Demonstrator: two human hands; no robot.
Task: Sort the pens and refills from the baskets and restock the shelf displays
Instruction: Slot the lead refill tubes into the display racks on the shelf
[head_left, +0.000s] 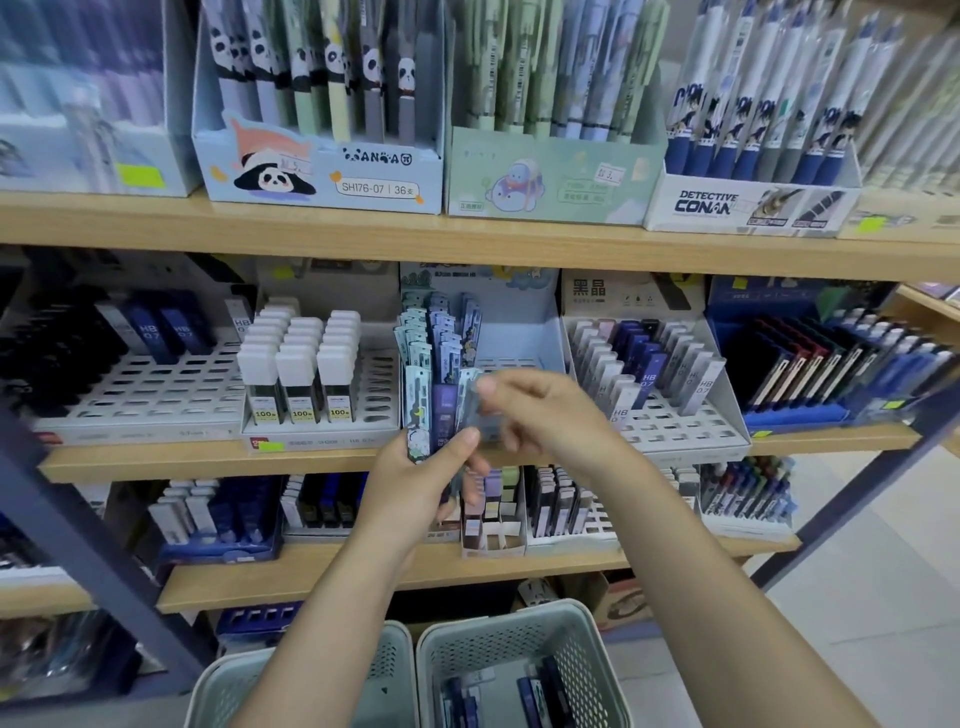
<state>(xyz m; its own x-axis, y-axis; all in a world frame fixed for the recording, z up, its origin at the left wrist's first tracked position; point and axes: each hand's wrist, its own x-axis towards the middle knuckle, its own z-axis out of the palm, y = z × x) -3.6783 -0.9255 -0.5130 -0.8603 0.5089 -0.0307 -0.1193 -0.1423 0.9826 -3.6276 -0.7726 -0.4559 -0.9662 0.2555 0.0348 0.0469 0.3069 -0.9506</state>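
Three wooden shelves (467, 244) hold displays; both grips pinch refill packs (441, 415).

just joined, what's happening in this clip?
A person is restocking lead refill cases at a stationery shelf. The left hand holds a small bunch of patterned cases in front of the middle shelf's display box. The right hand pinches one blurred case at the top of that bunch; whether it is being pulled out or added cannot be told. Two grey baskets sit on the floor below; the right basket has dark cases left in it.
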